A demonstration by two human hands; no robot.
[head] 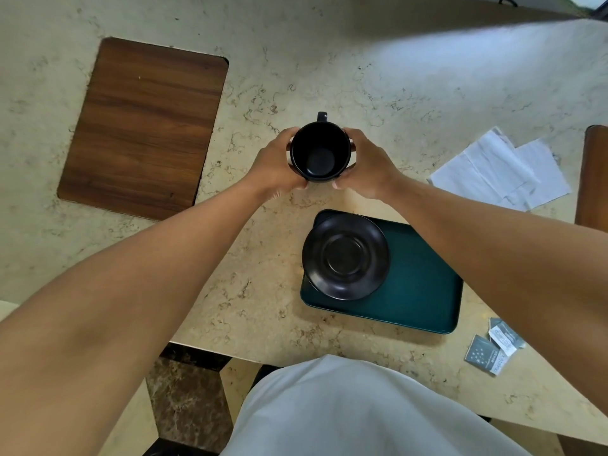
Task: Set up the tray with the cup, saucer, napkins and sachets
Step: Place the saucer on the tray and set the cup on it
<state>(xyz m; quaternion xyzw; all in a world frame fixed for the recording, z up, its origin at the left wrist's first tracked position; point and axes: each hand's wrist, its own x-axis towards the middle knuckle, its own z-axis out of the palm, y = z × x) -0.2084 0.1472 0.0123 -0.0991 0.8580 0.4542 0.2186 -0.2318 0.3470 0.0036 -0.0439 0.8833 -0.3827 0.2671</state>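
A black cup (320, 153) stands upright between both my hands, mouth up, its handle pointing away from me. My left hand (276, 162) wraps its left side and my right hand (365, 162) its right side. Nearer to me lies a dark teal tray (424, 291), and a black saucer (345, 256) rests on its left end, overhanging the rim. White napkins (500, 169) lie on the counter to the right. Grey sachets (495, 345) lie near the front edge, right of the tray.
A brown wooden board (144, 126) is set into the beige marble counter (329, 60) at the left. Another brown piece (595, 179) shows at the right edge. My pale clothing fills the bottom, with dark stone floor beside it.
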